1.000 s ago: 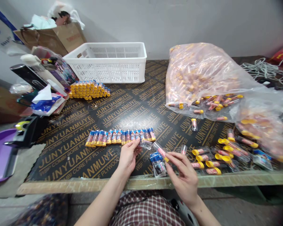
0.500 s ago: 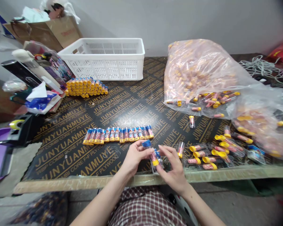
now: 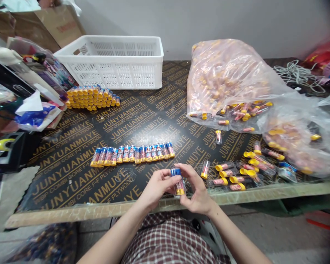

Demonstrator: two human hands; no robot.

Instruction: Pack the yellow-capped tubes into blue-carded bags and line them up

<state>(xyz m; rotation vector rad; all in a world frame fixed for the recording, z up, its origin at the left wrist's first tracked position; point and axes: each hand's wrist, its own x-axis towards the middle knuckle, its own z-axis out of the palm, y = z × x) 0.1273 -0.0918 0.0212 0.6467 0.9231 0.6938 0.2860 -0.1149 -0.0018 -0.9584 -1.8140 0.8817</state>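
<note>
In front of me, over the table's front edge, a small clear tube (image 3: 179, 187) stands nearly upright with a blue top and a yellow base. My left hand (image 3: 158, 187) pinches it from the left, thumb across its front. My right hand (image 3: 196, 189) curls around its right side, fingertips by the blue top and thumb near the yellow base. Clear plastic shows beside the tube, partly hidden by fingers. Beyond my hands, a row of blue-and-yellow tubes (image 3: 132, 154) lies side by side. Right of my right hand lies a clear tube with one yellow end (image 3: 205, 169).
Loose yellow-ended tubes (image 3: 236, 179) lie at the right, below a large plastic bag (image 3: 228, 73) full of them. A white basket (image 3: 112, 73) stands at the back, with stacked tubes (image 3: 90, 99) before it. A tissue pack (image 3: 35, 115) and bottles crowd the left.
The tube has come more upright between my hands, with its blue top now in place. My right fingers have moved up to that top. The view has shifted slightly.
</note>
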